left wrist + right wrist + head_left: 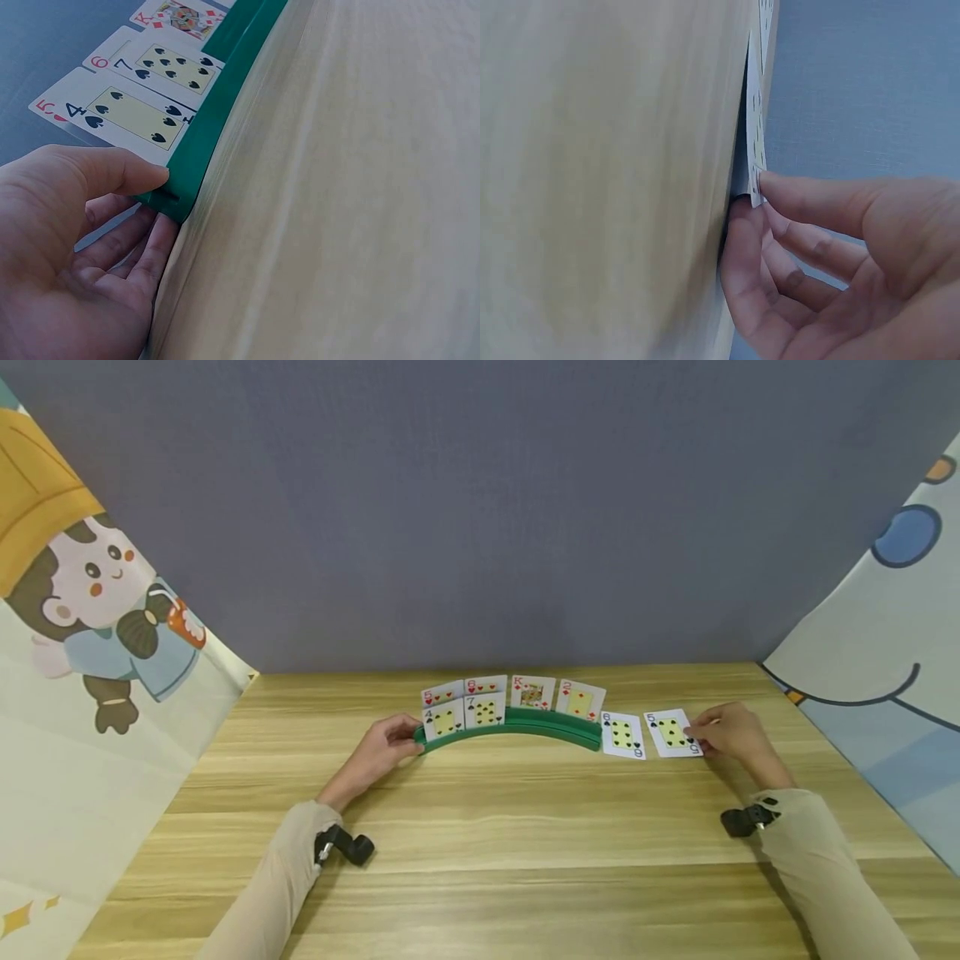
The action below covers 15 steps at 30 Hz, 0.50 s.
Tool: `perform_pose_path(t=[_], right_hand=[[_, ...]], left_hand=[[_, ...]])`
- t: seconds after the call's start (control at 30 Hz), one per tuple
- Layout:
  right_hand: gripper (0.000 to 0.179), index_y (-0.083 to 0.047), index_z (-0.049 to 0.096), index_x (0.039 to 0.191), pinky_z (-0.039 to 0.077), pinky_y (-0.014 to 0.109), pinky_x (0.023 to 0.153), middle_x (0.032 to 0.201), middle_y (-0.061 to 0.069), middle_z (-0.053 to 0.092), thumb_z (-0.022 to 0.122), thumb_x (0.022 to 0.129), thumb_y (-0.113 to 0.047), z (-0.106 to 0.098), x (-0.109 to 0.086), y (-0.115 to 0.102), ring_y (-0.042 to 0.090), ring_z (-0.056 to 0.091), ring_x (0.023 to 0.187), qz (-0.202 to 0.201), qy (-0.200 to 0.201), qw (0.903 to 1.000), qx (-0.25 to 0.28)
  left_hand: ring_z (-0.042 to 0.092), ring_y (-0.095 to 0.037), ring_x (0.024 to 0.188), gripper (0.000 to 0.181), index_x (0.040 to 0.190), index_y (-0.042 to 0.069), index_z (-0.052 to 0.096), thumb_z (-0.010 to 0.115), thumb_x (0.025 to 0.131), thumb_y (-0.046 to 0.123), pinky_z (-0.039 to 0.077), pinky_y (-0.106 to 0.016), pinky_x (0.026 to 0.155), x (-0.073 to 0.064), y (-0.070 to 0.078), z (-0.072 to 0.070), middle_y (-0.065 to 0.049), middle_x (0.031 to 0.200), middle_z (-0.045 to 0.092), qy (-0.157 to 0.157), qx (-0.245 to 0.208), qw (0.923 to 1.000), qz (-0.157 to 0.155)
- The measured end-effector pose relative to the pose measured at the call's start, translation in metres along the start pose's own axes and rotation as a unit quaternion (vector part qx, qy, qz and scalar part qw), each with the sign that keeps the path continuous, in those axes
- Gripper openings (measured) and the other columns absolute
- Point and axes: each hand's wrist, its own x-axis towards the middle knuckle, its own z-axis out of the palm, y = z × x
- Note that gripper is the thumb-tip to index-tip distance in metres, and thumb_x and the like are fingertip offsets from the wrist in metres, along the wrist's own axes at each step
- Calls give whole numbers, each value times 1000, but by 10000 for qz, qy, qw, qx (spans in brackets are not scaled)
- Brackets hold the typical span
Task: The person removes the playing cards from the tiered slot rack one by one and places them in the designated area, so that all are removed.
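Card holder (525,727): centre of frame, on table (480,860).
Six of spades (623,735): right of holder.
Five of spades (672,732): further right.

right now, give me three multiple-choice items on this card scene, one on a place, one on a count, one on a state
1. Where is the left hand?
A. at the left end of the holder
B. on the king
C. flat on the table, away from everything

2. How many cards lie flat on the table, outside the holder?
A. none
B. two
C. four

3. What is the right hand doing with the five of spades?
A. pinching its edge
B. hovering far from it
C. covering it with a flat palm

Answers:
1 A, thumb and fingers sit on the green end in the left wrist view.
2 B, the six of spades and the five lie right of the holder.
3 A, thumb and fingers meet on the card's edge in the right wrist view.
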Motion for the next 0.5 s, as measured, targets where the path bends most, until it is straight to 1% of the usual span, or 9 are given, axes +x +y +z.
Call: perform_pose_path(t=[0.27, 0.5], right_hand=[[33, 15, 67, 105, 57, 31, 53, 66, 4, 68, 69, 91, -15, 0, 1, 2, 15, 65, 58, 111, -44, 9999, 67], [33, 15, 67, 104, 57, 31, 54, 68, 5, 70, 70, 91, -16, 0, 1, 2, 15, 65, 59, 141, -50, 9999, 26]], left_hand=[[63, -34, 108, 32, 118, -9, 60, 67, 87, -7, 55, -24, 89, 1, 1, 0, -25, 119, 62, 16, -63, 9999, -111], [63, -35, 109, 33, 119, -9, 60, 68, 87, -6, 54, -23, 91, 1, -2, 1, -26, 121, 62, -1, -107, 9999, -79]])
